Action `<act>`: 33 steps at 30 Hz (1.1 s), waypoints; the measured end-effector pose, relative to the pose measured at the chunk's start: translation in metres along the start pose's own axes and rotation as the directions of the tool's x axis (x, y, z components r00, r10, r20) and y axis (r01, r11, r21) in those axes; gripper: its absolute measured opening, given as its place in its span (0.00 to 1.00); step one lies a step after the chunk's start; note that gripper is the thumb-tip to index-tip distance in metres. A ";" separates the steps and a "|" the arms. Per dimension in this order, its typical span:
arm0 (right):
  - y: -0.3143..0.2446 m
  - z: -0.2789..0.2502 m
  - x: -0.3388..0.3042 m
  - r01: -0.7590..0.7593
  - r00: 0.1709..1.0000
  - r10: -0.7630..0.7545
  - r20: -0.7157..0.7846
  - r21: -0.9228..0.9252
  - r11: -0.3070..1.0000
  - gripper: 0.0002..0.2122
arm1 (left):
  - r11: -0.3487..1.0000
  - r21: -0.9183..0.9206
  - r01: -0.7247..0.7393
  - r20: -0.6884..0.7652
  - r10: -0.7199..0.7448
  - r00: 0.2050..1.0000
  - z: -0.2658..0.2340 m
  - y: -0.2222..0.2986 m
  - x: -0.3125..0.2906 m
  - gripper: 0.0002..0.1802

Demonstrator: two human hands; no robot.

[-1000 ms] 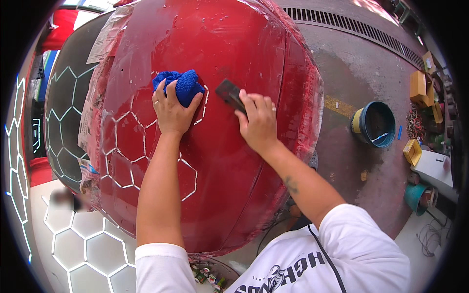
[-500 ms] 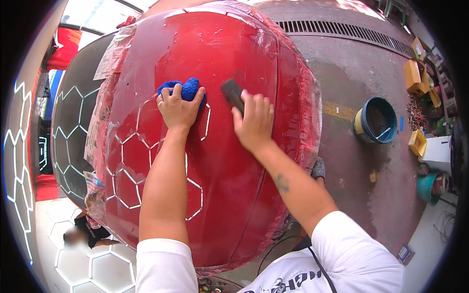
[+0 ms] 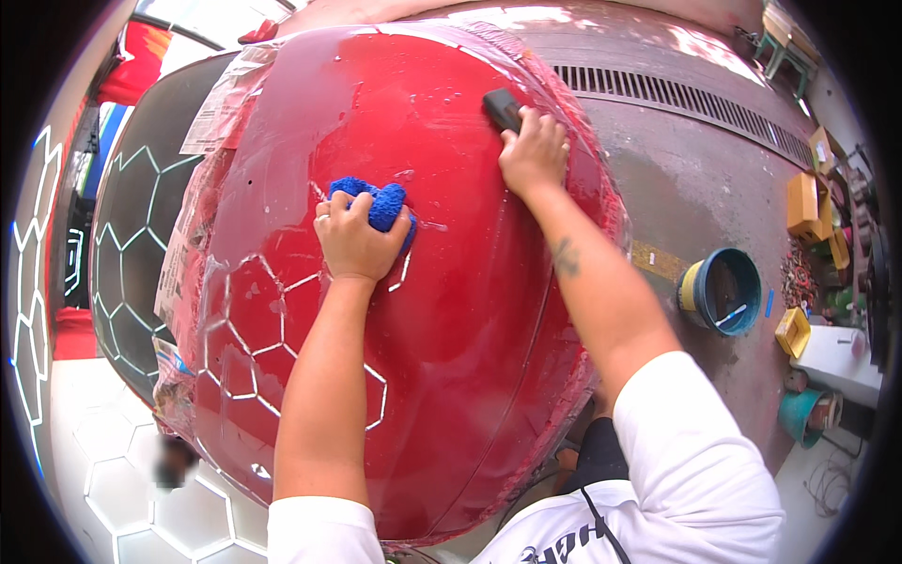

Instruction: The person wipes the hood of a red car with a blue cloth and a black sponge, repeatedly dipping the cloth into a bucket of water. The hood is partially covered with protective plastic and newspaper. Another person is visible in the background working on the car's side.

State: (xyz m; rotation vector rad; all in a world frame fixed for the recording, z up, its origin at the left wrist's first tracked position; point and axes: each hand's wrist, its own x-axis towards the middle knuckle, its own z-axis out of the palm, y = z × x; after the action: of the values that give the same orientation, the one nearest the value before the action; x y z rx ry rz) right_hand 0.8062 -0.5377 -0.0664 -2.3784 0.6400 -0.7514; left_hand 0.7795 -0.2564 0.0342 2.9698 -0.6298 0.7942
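Beneath both hands lies a wet, glossy red car panel (image 3: 442,320) with water beads and streaks on it. My left hand (image 3: 357,242) is closed on a bunched blue cloth (image 3: 383,203), pressed to the panel left of its middle. In my right hand (image 3: 537,155), near the panel's far right edge, is a black sanding block (image 3: 501,106); its underside is hidden against the red surface. Newspaper masking (image 3: 193,202) runs along the panel's left side, with a dark panel (image 3: 136,226) beyond it. White hexagon light lines reflect in the paint.
On the wet floor to the right stands a blue bucket (image 3: 745,310) with a white-tipped stick in it. Past it are a yellow tray (image 3: 792,330), cardboard boxes (image 3: 805,209) and a teal bucket (image 3: 795,414). A drain grate (image 3: 676,94) crosses the floor. A person's blurred head shows at lower left.
My right hand has swept the sanding block away from me and to the right, toward the panel's edge. My left hand and the cloth have shifted slightly right and nearer.
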 end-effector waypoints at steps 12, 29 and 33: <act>0.022 -0.063 -0.124 0.146 0.982 -0.173 0.070 0.286 0.947 0.31 | 0.998 -0.061 0.022 -0.030 -0.024 0.999 -0.014 -0.008 -0.011 0.24; 0.066 -0.003 0.035 0.143 0.990 -0.143 -0.011 0.176 0.974 0.26 | 0.998 -0.050 -0.040 0.023 0.041 0.999 -0.005 0.001 0.005 0.28; 0.059 -0.027 -0.053 0.131 0.989 -0.144 0.034 0.248 0.960 0.31 | 1.000 -0.017 -0.007 0.049 0.008 0.999 -0.010 -0.008 -0.004 0.28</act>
State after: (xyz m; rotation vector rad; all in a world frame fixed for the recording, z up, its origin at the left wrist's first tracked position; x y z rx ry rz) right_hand 0.7344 -0.5599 -0.1047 -2.2211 0.3398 -0.7768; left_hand 0.7746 -0.2460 0.0413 2.9822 -0.6463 0.7145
